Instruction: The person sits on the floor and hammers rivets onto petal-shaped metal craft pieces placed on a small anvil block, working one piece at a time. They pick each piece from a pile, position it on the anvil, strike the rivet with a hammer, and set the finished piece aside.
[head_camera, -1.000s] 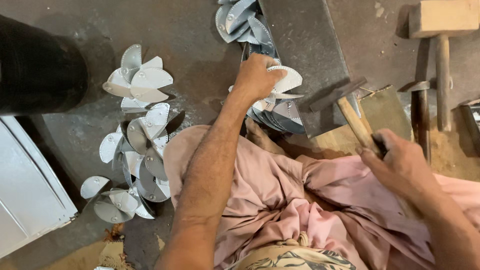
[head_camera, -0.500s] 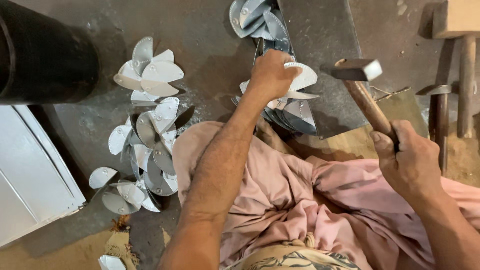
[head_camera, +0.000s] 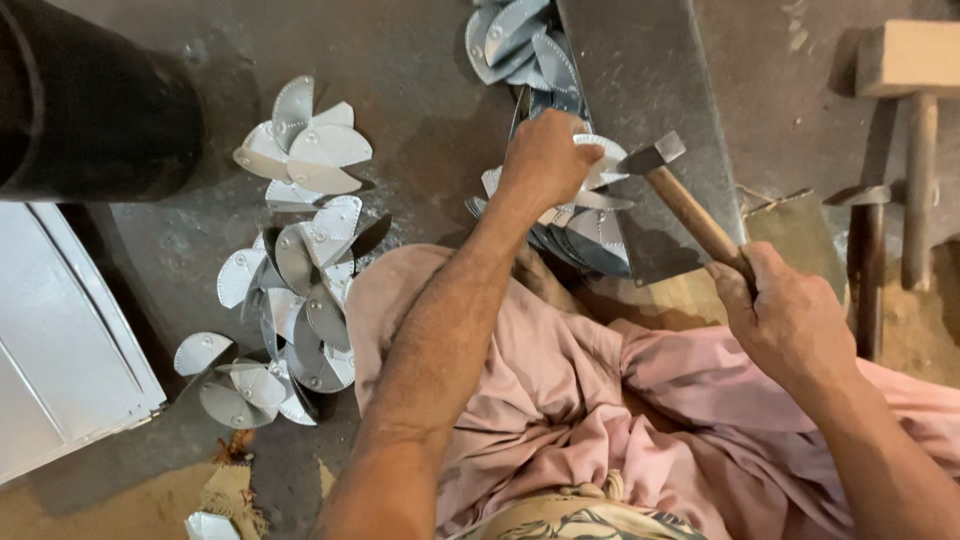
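My left hand (head_camera: 545, 158) presses down on a silver sheet-metal fan blade piece (head_camera: 603, 165) that lies on top of a stack of similar blades (head_camera: 590, 240) beside a thick steel block (head_camera: 640, 110). My right hand (head_camera: 790, 315) grips the wooden handle of a hammer (head_camera: 655, 160). The hammer's steel head is low, just right of my left hand, touching or almost touching the blade piece. My legs in pink cloth (head_camera: 560, 400) fill the lower middle.
Several finished blade wheels (head_camera: 300, 150) lie on the grey floor at left, with more of them (head_camera: 290, 310) near my knee and another pile (head_camera: 515, 40) at the top. A black cylinder (head_camera: 90, 100) stands top left, a white panel (head_camera: 60, 340) left. A wooden mallet (head_camera: 915, 120) and a dark tool (head_camera: 865, 270) lie right.
The hammer has swung from raised down to the blade piece under my left hand. My left hand has stayed on the piece.
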